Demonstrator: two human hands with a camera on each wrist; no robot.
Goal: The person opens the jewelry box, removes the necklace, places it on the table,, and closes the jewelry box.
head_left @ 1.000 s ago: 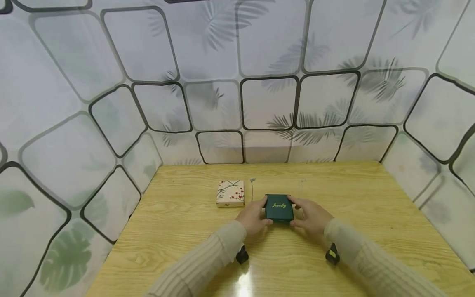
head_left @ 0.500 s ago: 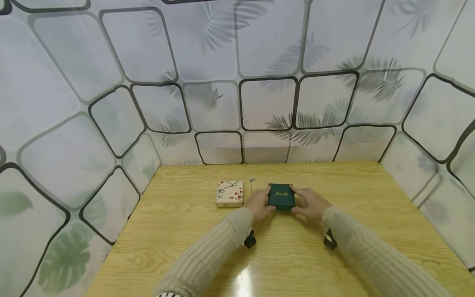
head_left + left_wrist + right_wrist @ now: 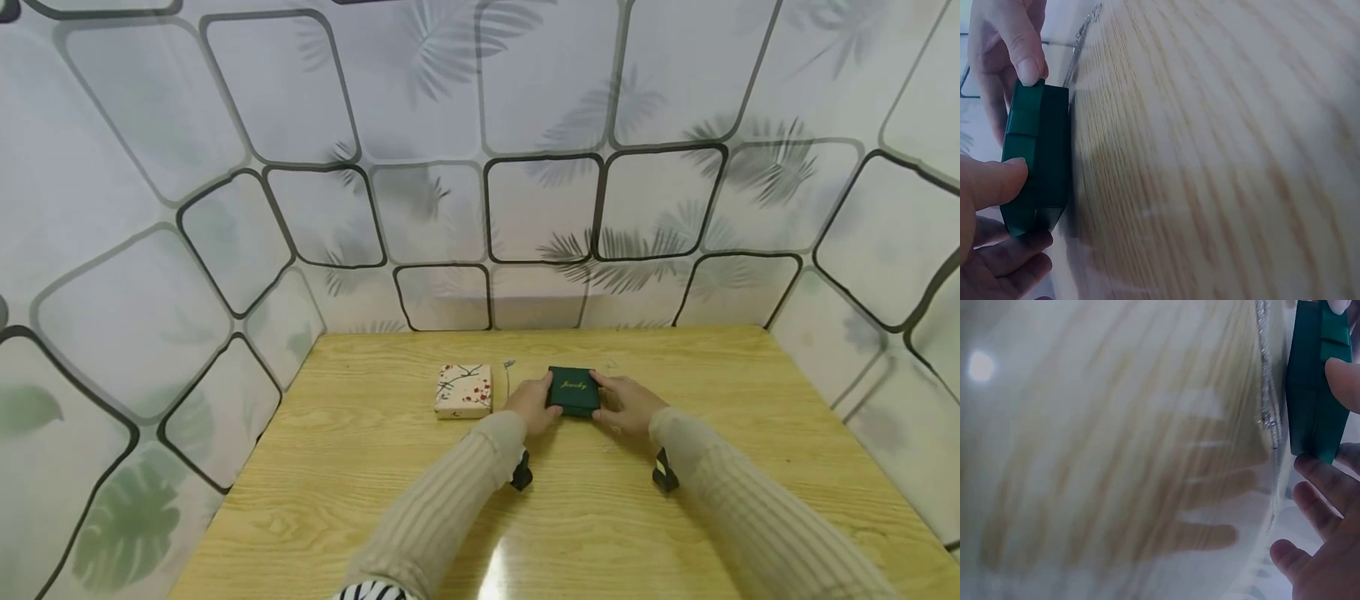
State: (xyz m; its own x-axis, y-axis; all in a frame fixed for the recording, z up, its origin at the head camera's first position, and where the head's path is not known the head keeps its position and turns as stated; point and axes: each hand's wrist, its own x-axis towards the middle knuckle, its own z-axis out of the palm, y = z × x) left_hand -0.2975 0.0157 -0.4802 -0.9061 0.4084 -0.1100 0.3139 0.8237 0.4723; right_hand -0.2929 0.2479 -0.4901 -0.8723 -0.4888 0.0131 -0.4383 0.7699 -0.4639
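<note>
A dark green jewelry box (image 3: 574, 392) with gold lettering on its lid is held between both hands, lid down and level, low over the table. The left hand (image 3: 534, 407) grips its left side, thumb (image 3: 1007, 178) against the front face and fingers beneath the corner. From the other side the right hand (image 3: 630, 404) pinches it, thumb (image 3: 1341, 378) on the front, while its lower fingers spread away from the box. A silver chain (image 3: 1266, 381) lies on the tabletop close to the box in the right wrist view.
A square cream box with a red blossom print (image 3: 463, 391) sits left of the hands. Between the two boxes lies a thin-stemmed piece with a small bluish head (image 3: 509, 364). The wooden table (image 3: 360, 467) ends at a patterned curtain (image 3: 540, 217).
Both hands have carried the green jewelry box away from the body and slightly right, into line with the cream box. Their grip on it looks the same.
</note>
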